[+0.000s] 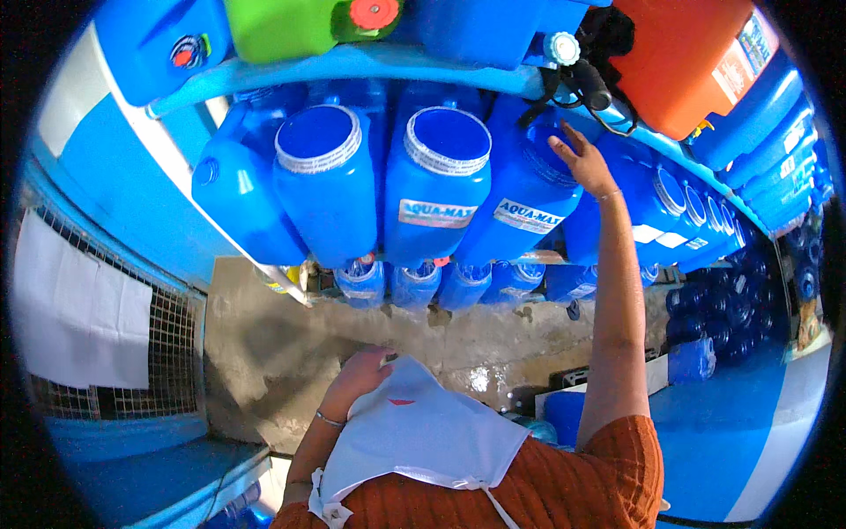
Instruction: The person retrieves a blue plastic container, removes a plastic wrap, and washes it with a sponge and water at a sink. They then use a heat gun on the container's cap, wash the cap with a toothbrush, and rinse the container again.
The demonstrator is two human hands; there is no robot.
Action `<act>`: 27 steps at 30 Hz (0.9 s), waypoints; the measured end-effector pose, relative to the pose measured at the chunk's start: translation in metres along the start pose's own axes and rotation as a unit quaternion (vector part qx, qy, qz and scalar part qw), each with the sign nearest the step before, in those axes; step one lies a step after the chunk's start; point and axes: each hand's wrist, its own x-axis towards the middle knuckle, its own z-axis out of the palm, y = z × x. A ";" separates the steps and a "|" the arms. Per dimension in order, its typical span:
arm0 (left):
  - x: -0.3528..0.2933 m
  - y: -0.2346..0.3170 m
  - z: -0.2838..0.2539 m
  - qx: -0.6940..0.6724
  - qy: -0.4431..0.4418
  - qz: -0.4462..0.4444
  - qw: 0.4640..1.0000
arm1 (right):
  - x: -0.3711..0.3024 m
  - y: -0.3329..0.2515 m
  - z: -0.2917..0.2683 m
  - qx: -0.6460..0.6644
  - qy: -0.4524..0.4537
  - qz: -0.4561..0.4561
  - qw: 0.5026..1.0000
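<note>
"On the middle shelf, where's the right hand [582, 159]?"

"Over the right side of the lid [548, 150] of a blue jug [522, 189]. Fingers loosely spread, nothing clasped. Forearm reaches up almost straight from the lower right."

"Left hand [365, 372]?"

"Low, just beside the edge of the white apron [432, 423]. Small and partly shadowed there, so can't tell how far it's closed or whether it has hold of cloth."

"Room around the jug?"

"Tight. Wide-mouthed jug [441, 189] close on its left, then another like it, then a slimmer one with a small cap near the white post [132, 108]. More blue jugs run off to the right."

"Above?"

"Light-blue front edge of the upper shelf [344, 63], curving in this lens. Black strapped object [592, 86] hangs at that edge, near the fingers. Orange container [679, 62] sits up to the right."

"And below?"

"Row of smaller blue containers [416, 284] under the shelf. Between them and the apron, bare concrete floor [282, 322], wet in spots; that's the open room, widest at left, toward the wire grille [172, 344]. Right side's busier: dark blue bottles [718, 304] bunched together."
</note>
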 end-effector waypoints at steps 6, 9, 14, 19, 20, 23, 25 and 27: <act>-0.041 -0.006 0.028 -0.037 0.027 -0.030 0.998 | -0.030 -0.001 -0.028 -0.102 0.019 0.112 0.988; -0.065 -0.016 0.028 -0.035 0.064 -0.052 0.996 | -0.066 0.017 -0.017 -0.140 0.065 0.102 0.983; -0.113 -0.019 0.019 -0.061 0.151 -0.095 0.982 | -0.139 0.022 0.017 0.301 0.099 0.152 0.936; -0.194 -0.035 0.021 -0.106 0.169 -0.163 0.966 | -0.253 -0.074 0.091 0.562 -0.042 0.244 0.789; -0.212 -0.039 0.024 -0.108 0.167 -0.192 0.961 | -0.271 -0.100 0.114 0.612 -0.096 0.261 0.741; -0.277 -0.063 0.032 -0.068 0.202 -0.217 0.953 | -0.313 -0.180 0.195 0.625 -0.213 0.306 0.686; -0.321 -0.078 0.037 -0.086 0.225 -0.287 0.927 | -0.337 -0.225 0.237 0.640 -0.227 0.339 0.651; -0.371 -0.086 0.048 -0.098 0.277 -0.353 0.888 | -0.360 -0.264 0.273 0.659 -0.270 0.364 0.600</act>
